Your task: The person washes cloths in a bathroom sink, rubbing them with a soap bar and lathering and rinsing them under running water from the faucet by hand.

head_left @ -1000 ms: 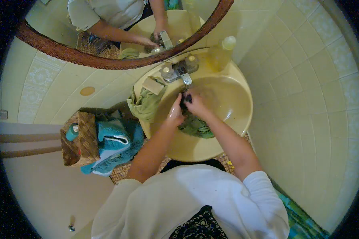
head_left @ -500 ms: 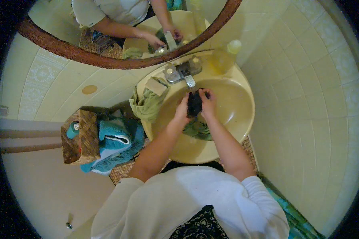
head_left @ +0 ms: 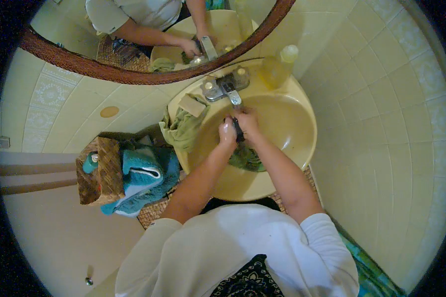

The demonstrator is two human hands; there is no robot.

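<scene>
Both hands are close together in the yellow sink (head_left: 295,121), just under the faucet (head_left: 234,99). Between them is a bunched black cloth (head_left: 239,132), mostly covered by the fingers. My left hand (head_left: 227,131) is closed round its left side and looks wet. Gripping it from the right is my right hand (head_left: 247,122), close below the spout. A dark green cloth (head_left: 247,158) lies in the basin beneath my wrists, partly hidden by them.
A bar of soap (head_left: 192,105) rests on a light green cloth (head_left: 181,129) over the sink's left rim. At the back right stands a bottle of yellow liquid (head_left: 277,72). Left of the sink are a woven basket (head_left: 109,171) and teal towels (head_left: 141,166). A framed mirror (head_left: 148,76) hangs above.
My hands have drawn together and closed more tightly round the black cloth, so less of it shows. The right hand has shifted left, under the faucet.
</scene>
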